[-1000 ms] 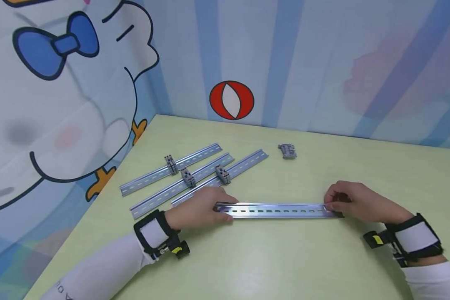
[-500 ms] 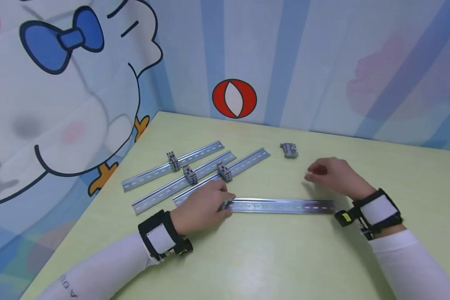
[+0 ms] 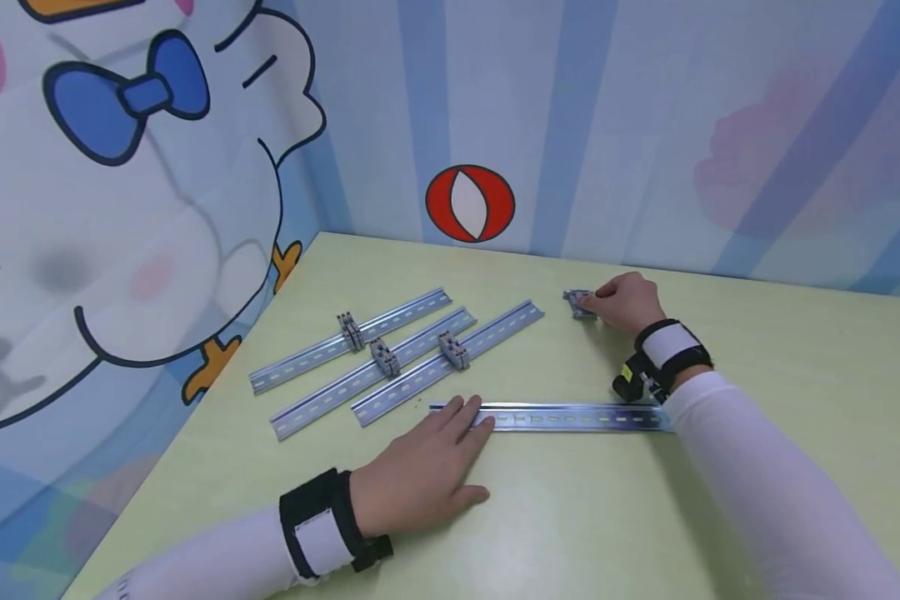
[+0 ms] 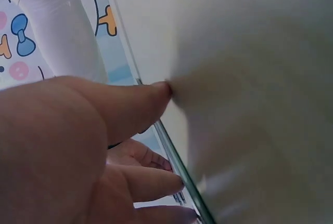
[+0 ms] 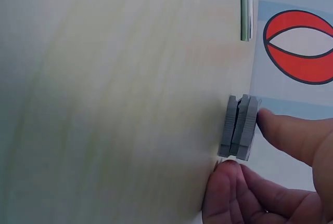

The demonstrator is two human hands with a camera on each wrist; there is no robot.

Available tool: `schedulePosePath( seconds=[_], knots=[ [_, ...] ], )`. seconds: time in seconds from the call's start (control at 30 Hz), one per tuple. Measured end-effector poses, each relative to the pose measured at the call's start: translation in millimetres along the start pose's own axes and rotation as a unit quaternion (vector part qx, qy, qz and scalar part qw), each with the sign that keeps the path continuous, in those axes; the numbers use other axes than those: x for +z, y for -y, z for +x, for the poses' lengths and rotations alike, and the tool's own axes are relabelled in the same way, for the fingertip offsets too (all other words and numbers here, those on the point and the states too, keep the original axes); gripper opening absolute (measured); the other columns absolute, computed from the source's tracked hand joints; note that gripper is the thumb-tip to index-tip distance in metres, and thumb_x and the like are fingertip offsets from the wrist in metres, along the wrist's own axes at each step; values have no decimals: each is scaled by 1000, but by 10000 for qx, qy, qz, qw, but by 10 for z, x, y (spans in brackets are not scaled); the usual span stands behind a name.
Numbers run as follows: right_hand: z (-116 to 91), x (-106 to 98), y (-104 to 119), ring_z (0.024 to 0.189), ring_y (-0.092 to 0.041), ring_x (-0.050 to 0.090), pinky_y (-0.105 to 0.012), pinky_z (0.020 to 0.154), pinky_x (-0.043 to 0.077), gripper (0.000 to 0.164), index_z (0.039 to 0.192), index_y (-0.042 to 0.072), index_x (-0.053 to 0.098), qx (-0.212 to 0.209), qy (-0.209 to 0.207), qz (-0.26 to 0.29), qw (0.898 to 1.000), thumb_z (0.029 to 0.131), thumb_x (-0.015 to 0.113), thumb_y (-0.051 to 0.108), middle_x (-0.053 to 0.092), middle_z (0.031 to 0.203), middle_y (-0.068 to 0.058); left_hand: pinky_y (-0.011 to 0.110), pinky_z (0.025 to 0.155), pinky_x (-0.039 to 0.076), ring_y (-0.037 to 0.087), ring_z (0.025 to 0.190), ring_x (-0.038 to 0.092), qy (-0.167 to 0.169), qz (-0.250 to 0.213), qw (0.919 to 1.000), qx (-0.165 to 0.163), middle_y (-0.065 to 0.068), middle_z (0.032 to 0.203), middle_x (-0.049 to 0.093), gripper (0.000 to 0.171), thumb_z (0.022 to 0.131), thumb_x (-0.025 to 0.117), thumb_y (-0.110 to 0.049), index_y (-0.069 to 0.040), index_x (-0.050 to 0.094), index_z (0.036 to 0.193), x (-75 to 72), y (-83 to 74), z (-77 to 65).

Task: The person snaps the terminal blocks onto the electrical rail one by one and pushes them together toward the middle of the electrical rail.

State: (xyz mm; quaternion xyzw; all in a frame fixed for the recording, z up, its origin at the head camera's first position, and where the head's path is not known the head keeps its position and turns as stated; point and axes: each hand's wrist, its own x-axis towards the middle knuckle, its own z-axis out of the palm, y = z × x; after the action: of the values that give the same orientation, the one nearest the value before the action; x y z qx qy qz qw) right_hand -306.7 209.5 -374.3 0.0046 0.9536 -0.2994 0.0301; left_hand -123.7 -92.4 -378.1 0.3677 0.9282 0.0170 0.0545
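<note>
A slotted metal DIN rail (image 3: 562,418) lies crosswise in front of me in the head view. My left hand (image 3: 420,479) rests with spread, straight fingers on its left end; the left wrist view shows the fingertips at the rail's edge. Farther back, my right hand (image 3: 630,302) pinches a small stack of grey terminal blocks (image 3: 576,304) at the table. In the right wrist view the thumb touches one face of the blocks (image 5: 239,128) and the curled fingers are at their lower end. My right forearm covers the rail's right end.
Left of centre lie three more DIN rails: a far one (image 3: 408,312), a middle one (image 3: 322,408) and a near one (image 3: 390,400). Each carries grey terminal blocks clipped across it, as on the near rail (image 3: 453,350). A printed curtain (image 3: 607,125) stands behind the table (image 3: 570,517).
My right hand has let go of the rail's right end and moved back to the grey terminal blocks. The left hand has loosened its grip and flattened onto the rail's left end.
</note>
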Motion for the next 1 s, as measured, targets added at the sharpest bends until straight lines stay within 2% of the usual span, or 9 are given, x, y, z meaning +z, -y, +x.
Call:
schedulePosePath(
  seconds=[0.1, 0.27, 0.4, 0.53, 0.7, 0.87, 1.0],
  knots=[
    [-1, -8, 14, 90, -31, 59, -32, 66, 47, 50, 115, -7, 68, -7, -27, 50, 10000, 92, 64, 38, 66, 113, -26, 48, 117, 25, 37, 147, 18, 113, -92, 9999, 13, 21, 160, 17, 76, 98, 49, -51, -3, 29, 153, 0, -9, -57],
    [19, -16, -38, 84, -27, 58, -28, 62, 44, 53, 113, -5, 70, 147, -118, 281, 9994, 89, 68, 42, 68, 107, -22, 51, 117, 20, 34, 149, 9, 310, -298, 9991, 27, 19, 162, 7, 81, 98, 46, -55, -6, 19, 156, -3, 6, -89],
    [20, -28, -90, 80, -22, 60, -27, 63, 45, 54, 118, -2, 68, 404, -156, 739, 9963, 87, 71, 43, 69, 104, -18, 48, 119, 19, 33, 150, 4, 388, -304, 9987, 96, 18, 163, 2, 84, 97, 42, -59, -6, 14, 157, 7, 21, -77],
    [3, -43, -113, 75, -17, 62, -27, 66, 49, 51, 122, 0, 66, 558, -76, 1267, 9903, 88, 70, 38, 69, 103, -14, 45, 119, 17, 30, 150, 3, 431, -246, 9987, 102, 16, 163, 0, 86, 97, 40, -62, -8, 11, 157, 20, 47, -58],
    [-49, -44, -121, 78, -14, 63, -26, 69, 52, 44, 123, 2, 63, 641, -5, 1965, 9784, 91, 68, 33, 64, 113, -12, 44, 120, 17, 30, 150, 3, 429, -270, 9987, 64, 16, 163, -1, 89, 95, 40, -65, -8, 11, 157, 37, 74, -66],
    [-192, -96, -130, 91, -16, 63, -28, 78, 55, 45, 121, 1, 62, 429, -131, 2263, 9730, 91, 68, 33, 60, 119, -12, 44, 120, 15, 28, 150, 2, 470, -364, 9982, -46, 14, 164, -1, 88, 95, 39, -65, -10, 10, 157, 35, 85, -54],
    [-380, -207, -141, 94, -17, 61, -31, 79, 56, 43, 117, -2, 63, -48, -192, 2066, 9782, 92, 67, 34, 62, 116, -13, 43, 120, 13, 27, 150, -1, 545, -376, 9977, -171, 12, 164, -4, 88, 95, 39, -66, -11, 9, 158, 43, 93, -37]
  ],
)
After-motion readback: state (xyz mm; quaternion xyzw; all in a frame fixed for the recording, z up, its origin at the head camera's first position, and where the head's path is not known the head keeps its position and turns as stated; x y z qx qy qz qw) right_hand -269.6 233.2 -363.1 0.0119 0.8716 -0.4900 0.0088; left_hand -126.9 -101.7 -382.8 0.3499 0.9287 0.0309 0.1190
